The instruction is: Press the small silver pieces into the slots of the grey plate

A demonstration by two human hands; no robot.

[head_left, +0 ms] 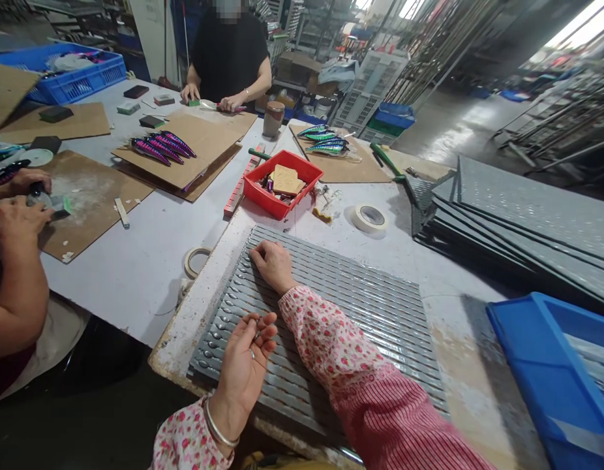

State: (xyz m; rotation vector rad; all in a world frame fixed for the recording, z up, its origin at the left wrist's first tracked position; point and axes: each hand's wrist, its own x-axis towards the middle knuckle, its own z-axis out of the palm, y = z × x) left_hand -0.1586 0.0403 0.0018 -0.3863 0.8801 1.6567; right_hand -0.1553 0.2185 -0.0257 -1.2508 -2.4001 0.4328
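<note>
A grey ribbed tray (361, 307) with rows of slots lies flat on the table in front of me. My left hand (246, 362) rests palm up on its near left part, fingers loosely curled, a ring on one finger and a bangle at the wrist; whether something small sits at its fingertips I cannot tell. My right hand (272, 264) lies knuckles up on the tray's far left part, fingers curled under, nothing visible in it. Both arms wear floral and striped pink sleeves.
A red bin (263, 192) with cardboard pieces stands beyond the tray, tape rolls (369, 217) beside it. Grey trays (527, 222) are stacked at right, a blue crate (571, 372) at near right. Purple lures (162, 147) lie on cardboard. Two other people work at left and far side.
</note>
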